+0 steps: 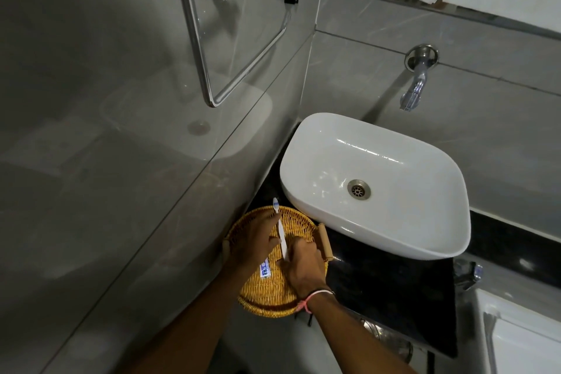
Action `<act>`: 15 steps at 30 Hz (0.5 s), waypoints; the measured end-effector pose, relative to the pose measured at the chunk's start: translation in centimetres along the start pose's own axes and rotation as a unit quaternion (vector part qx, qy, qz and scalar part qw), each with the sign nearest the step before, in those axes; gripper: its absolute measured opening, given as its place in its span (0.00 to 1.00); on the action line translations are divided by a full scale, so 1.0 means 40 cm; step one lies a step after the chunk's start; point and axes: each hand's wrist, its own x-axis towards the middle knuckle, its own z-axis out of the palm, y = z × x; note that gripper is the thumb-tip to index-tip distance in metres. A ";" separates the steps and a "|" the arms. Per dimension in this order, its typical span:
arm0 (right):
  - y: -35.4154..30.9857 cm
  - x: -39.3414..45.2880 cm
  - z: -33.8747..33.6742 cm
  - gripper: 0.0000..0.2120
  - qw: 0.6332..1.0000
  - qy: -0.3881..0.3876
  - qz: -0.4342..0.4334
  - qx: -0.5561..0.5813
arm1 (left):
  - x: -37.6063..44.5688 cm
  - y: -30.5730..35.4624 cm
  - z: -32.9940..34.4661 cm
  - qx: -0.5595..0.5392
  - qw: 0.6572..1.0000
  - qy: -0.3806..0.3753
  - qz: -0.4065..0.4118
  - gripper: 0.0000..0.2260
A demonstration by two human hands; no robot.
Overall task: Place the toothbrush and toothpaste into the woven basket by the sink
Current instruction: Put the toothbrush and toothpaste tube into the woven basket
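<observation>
Right hand (303, 267) pinches the toothbrush (280, 229) handle over the basket (267, 304) — light, stiff; left hand (255, 240) clasps the toothpaste (264, 269) — soft

Lower centre: both hands over woven basket (267, 294) | right hand (305, 270) grips toothbrush (280, 231), bristles toward top | left hand (253, 241) beside toothpaste (265, 269) in basket | sink (394, 222) right, on black bench (394, 297)

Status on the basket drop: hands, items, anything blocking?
Right hand grips toothbrush over woven basket. Left hand over basket, toothpaste below it; grip unclear. Nothing blocking.
</observation>
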 end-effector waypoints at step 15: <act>0.024 -0.041 -0.014 0.25 0.991 0.022 -0.076 -0.112 | -0.044 -0.013 -0.035 0.200 0.977 0.054 0.055 0.30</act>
